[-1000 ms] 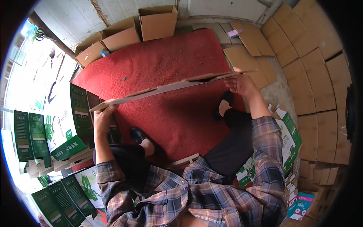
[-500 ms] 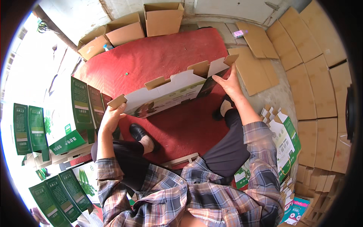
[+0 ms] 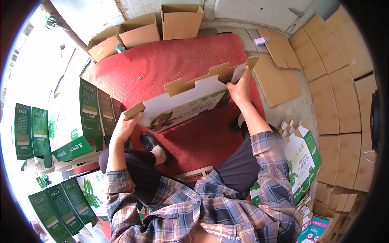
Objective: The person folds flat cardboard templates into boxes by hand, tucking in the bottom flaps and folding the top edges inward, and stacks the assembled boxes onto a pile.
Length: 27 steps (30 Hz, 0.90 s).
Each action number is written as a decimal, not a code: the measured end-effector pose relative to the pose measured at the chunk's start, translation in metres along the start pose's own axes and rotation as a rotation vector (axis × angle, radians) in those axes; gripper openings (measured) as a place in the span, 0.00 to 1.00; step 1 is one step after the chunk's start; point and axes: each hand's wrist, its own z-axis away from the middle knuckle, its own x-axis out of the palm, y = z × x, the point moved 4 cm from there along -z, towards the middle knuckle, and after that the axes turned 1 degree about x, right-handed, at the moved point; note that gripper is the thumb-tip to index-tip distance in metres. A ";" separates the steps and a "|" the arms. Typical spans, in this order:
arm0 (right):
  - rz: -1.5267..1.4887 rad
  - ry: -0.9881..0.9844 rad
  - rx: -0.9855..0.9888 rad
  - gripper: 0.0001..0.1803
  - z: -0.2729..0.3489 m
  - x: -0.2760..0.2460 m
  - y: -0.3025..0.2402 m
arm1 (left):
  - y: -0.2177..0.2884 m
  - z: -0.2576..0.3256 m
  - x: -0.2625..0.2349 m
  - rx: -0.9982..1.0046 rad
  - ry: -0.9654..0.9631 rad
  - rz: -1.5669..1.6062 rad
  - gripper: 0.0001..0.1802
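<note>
Between my hands is a printed cardboard box (image 3: 190,108), white with green plant pictures, its notched brown and white flaps standing up along the top edge. It hangs tilted above the red mat, its right end farther from me than its left. My left hand (image 3: 126,126) grips the left end by a brown flap, thumb on the near side. At the right end, my right hand (image 3: 240,87) is closed on the corner, with fingers up along the end flap. The box's underside is hidden from view.
A red mat (image 3: 162,60) covers the floor. Open brown cartons (image 3: 182,25) line the far wall. Green printed cartons (image 3: 77,129) stand at my left; several finished-looking printed boxes (image 3: 304,158) sit at my right. Stacked brown cartons (image 3: 324,97) form a wall. Flat cardboard (image 3: 275,81) lies nearby.
The box's ends have drawn slightly closer together, and its far brown flaps show more above the white edge. My left hand has moved a little right; my right hand slightly left.
</note>
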 end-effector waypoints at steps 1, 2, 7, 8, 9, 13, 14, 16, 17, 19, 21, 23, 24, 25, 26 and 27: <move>-0.047 0.003 -0.017 0.50 -0.002 0.000 0.001 | -0.005 -0.002 0.000 0.001 0.007 0.003 0.16; -0.144 0.022 -0.038 0.48 -0.001 -0.003 -0.003 | -0.007 -0.005 -0.001 0.043 0.051 0.094 0.17; -0.431 -0.064 -0.123 0.44 -0.001 -0.031 0.009 | -0.010 -0.017 0.001 0.187 0.267 0.312 0.17; -0.516 -0.150 -0.072 0.43 0.004 -0.033 -0.004 | -0.019 -0.016 -0.007 0.202 0.304 0.359 0.17; -0.593 -0.230 -0.020 0.42 0.011 -0.041 -0.016 | -0.020 -0.013 -0.010 0.200 0.315 0.356 0.17; -0.715 -0.354 0.071 0.39 0.020 -0.052 -0.001 | -0.019 -0.007 -0.003 0.213 0.453 0.313 0.18; -0.785 -0.416 0.189 0.36 0.025 -0.054 0.002 | -0.017 -0.005 -0.002 0.252 0.513 0.299 0.19; -0.905 -0.491 0.214 0.35 0.028 -0.047 0.015 | -0.025 -0.010 -0.004 0.210 0.513 0.306 0.20; -0.907 -0.494 0.216 0.35 0.029 -0.047 0.013 | -0.021 -0.012 -0.003 0.169 0.512 0.315 0.20; -0.900 -0.529 0.352 0.36 0.034 -0.044 0.011 | -0.009 -0.011 0.003 0.208 0.527 0.351 0.21; -0.904 -0.529 0.333 0.36 0.034 -0.045 0.015 | 0.022 -0.003 0.010 0.546 0.640 0.258 0.22; -0.904 -0.527 0.317 0.35 0.034 -0.046 0.017 | 0.048 0.005 0.016 0.784 0.740 -0.246 0.28; -0.889 -0.525 0.318 0.35 0.034 -0.046 0.016 | 0.054 0.012 0.021 0.919 0.696 -0.495 0.29; -0.872 -0.521 0.319 0.35 0.035 -0.047 0.016 | 0.059 0.012 0.026 0.920 0.692 -0.491 0.29; -0.870 -0.521 0.320 0.35 0.035 -0.047 0.017 | 0.068 0.012 0.036 0.934 0.553 -0.383 0.29; -0.881 -0.535 0.317 0.35 0.035 -0.047 0.018 | 0.074 0.010 0.044 0.942 0.412 -0.274 0.29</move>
